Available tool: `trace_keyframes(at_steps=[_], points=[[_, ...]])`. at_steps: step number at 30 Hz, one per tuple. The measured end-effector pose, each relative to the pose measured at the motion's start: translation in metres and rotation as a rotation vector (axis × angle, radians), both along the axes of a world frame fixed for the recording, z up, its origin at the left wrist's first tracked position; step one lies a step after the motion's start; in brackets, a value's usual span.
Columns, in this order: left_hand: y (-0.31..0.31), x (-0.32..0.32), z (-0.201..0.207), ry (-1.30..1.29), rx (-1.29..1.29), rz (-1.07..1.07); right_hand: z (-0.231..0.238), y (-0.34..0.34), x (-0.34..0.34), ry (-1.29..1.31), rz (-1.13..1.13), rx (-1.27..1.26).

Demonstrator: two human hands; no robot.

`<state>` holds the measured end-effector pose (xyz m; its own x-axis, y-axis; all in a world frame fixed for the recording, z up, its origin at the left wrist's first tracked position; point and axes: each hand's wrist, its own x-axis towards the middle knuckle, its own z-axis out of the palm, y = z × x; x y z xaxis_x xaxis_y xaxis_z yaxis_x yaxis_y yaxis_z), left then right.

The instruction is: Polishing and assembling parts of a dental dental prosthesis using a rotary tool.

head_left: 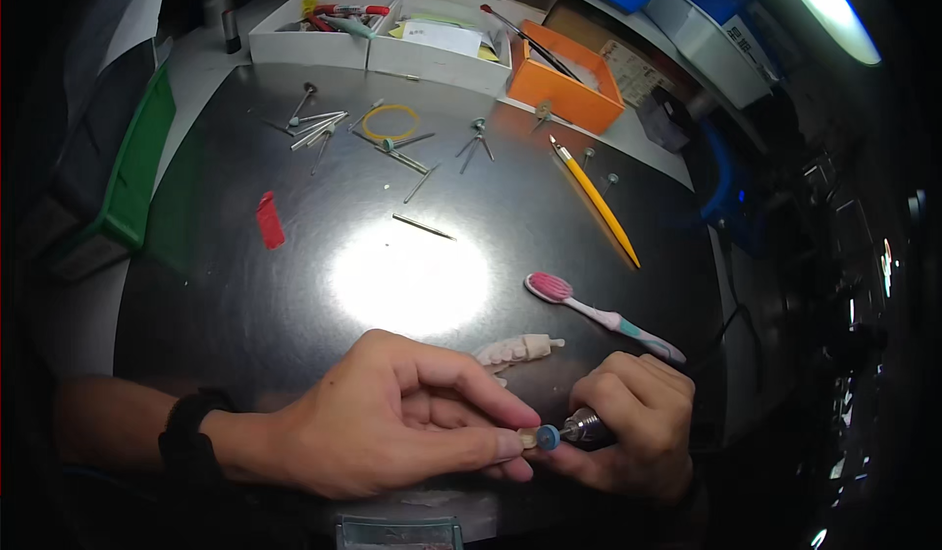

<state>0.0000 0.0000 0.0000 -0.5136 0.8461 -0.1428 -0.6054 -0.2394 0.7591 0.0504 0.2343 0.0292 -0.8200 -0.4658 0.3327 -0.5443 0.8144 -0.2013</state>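
My left hand (392,418) pinches a small pale tooth-like piece (528,438) between thumb and fingertips. In my right hand (643,427) is a rotary handpiece (586,425) with a metal nose. Its blue polishing wheel (548,437) sits right against the pale piece, touching it as far as I can see. Just beyond my hands lies a dental cast (515,352) with a row of teeth, partly hidden by my left fingers. A toothbrush (603,316) with pink bristles lies past my right hand.
Several metal burs (392,155) and a yellow rubber band (391,121) lie on the dark board's far part. A yellow pencil-shaped knife (597,202) rests at right, red tape (270,220) at left. White boxes (324,50), an orange box (569,89) and a green bin (137,157) border the board.
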Motion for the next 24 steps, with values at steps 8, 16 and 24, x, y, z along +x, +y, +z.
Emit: trace_keyframes(at_steps=[8,16,24], points=[[0.001,-0.001,0.009,-0.019,-0.096,0.015,0.0,0.001,0.001,-0.002,0.026,-0.031],[0.0,0.002,-0.001,-0.005,0.024,0.032,0.004,-0.002,0.0,0.021,0.035,-0.037],[-0.001,-0.005,0.007,0.144,-0.044,0.075,0.0,0.007,-0.009,0.074,-0.097,-0.091]])
